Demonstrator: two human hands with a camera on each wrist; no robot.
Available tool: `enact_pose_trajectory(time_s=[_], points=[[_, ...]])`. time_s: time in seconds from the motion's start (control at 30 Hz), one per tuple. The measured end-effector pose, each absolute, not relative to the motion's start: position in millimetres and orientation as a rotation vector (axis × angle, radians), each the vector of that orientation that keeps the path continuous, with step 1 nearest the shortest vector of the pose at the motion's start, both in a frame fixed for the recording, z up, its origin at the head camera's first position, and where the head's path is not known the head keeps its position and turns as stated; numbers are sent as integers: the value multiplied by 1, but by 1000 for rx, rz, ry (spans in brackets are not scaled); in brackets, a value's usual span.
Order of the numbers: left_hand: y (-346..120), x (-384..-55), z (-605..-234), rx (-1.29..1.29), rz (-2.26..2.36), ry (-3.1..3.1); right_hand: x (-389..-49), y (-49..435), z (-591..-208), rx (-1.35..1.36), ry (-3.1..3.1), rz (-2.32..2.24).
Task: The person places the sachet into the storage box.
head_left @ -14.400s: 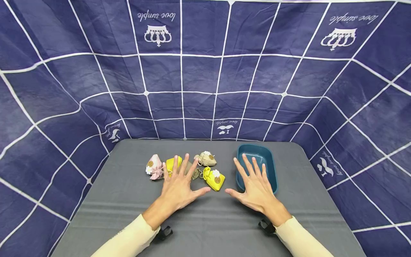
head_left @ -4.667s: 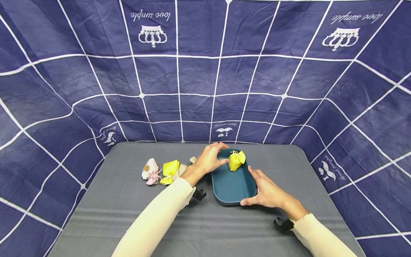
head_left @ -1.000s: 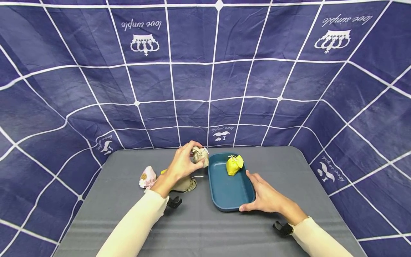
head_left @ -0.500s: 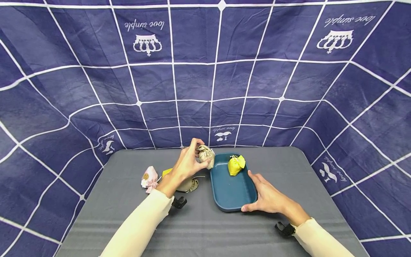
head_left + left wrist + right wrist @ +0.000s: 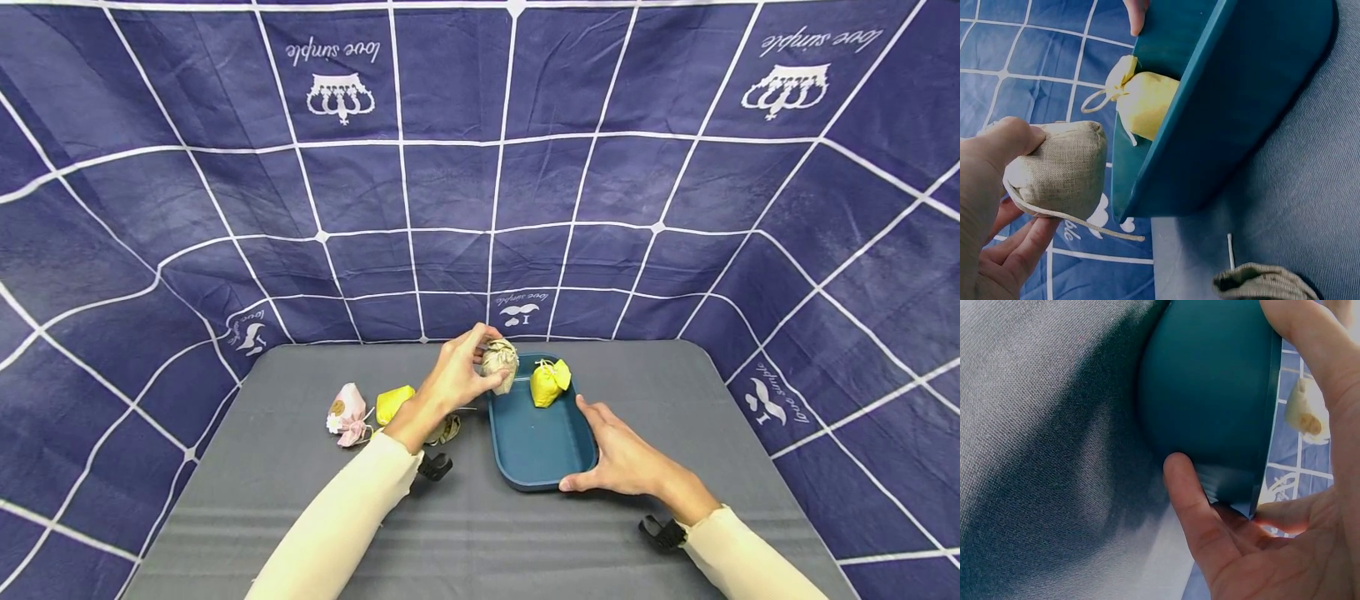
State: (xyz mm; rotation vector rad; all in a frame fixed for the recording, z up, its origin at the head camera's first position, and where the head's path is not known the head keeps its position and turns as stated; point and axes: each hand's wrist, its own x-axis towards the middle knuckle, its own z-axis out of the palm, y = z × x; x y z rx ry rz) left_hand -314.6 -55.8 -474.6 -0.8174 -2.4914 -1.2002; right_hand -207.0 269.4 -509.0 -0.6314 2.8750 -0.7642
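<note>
On the tabletop point(image 5: 465, 537): one blue tray point(image 5: 540, 454), gripped at its near right corner between thumb and fingers of the right hand point(image 5: 624, 452). Inside, toward the far end: one yellow bag point(image 5: 548, 387). Above the tray's far left corner: one beige bag point(image 5: 502, 360), pinched between thumb and fingers of the left hand point(image 5: 457, 372), apart from the yellow bag, its cord point(image 5: 1113, 234) trailing. Left of the tray: one pink bag point(image 5: 347, 414), one second yellow bag point(image 5: 392, 404), one second beige bag point(image 5: 448, 429), partly hidden. Handling, as judged: the held bag is best brought fully over the tray, cord clear of the edge, then lowered gently and released beside its neighbour.
</note>
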Motion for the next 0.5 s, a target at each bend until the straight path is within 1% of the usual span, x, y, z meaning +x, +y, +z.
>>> enact_pose_trajectory(time_s=[0.27, 0.5], points=[[-43, -321, -478, -849, -1214, -2486, -207, 267, -505, -628, 2869, -755], [-35, -325, -484, -816, -1193, -2532, -207, 267, -504, -647, 2870, -744]])
